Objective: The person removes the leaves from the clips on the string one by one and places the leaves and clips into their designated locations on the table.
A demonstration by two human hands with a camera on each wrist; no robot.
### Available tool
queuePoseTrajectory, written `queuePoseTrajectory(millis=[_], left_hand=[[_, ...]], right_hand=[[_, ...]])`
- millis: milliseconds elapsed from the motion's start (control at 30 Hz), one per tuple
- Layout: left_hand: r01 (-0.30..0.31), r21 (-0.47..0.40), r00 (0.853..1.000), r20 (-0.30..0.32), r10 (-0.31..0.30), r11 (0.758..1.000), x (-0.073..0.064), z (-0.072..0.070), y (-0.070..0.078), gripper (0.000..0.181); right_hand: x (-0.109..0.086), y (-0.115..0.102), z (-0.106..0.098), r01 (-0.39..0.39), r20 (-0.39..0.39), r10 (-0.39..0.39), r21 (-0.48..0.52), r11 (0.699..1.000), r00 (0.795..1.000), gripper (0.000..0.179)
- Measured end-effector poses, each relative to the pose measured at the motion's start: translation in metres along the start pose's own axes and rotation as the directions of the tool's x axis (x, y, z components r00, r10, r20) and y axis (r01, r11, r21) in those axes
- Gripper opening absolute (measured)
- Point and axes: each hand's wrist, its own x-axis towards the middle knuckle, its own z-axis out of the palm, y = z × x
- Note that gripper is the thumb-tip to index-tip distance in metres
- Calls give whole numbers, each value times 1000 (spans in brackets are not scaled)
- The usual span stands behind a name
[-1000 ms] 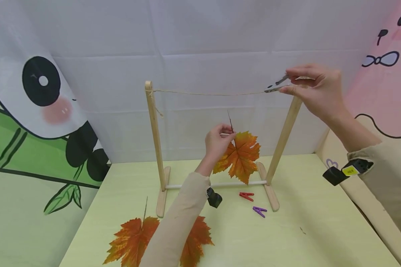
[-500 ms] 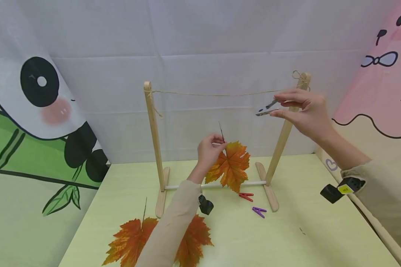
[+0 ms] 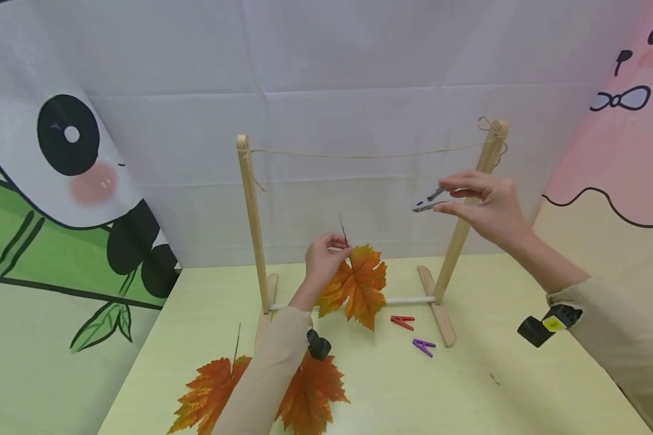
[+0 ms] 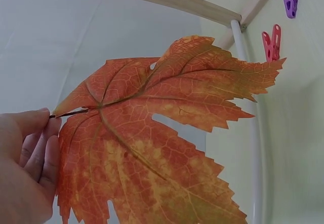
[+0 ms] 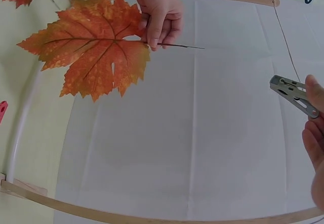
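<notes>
My left hand (image 3: pixel 322 261) pinches the thin dark stem of an orange maple leaf (image 3: pixel 361 284), which hangs in front of the wooden stand, below its string (image 3: pixel 354 157). In the left wrist view the thumb and fingertips meet on the stem (image 4: pixel 73 113) beside the leaf's base. My right hand (image 3: pixel 490 205) holds a grey clothespin (image 3: pixel 427 203) between thumb and fingers, in front of the stand's right post (image 3: pixel 459 248). The clothespin is below the string and apart from it in the head view. In the right wrist view, a gap separates the clothespin (image 5: pixel 292 95) from the leaf.
On the table (image 3: pixel 468 393) lie a red clothespin (image 3: pixel 402 322) and a purple clothespin (image 3: pixel 424 347), near the stand's right foot (image 3: pixel 441 314). Two more maple leaves, a left one (image 3: pixel 207 393) and a right one (image 3: pixel 311 396), lie at the front, partly behind my left sleeve.
My right hand has brought the grey clothespin down from the string's right end, slightly leftward. My left hand has moved the leaf down and to the left.
</notes>
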Motion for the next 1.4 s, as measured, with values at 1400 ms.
queuePoseTrajectory(millis=[1400], left_hand=[[100,-108,991,99,-89,989,-52,-23,-56,13]], right_hand=[[-75,23,38,-210,40,208,78,975,977,30]])
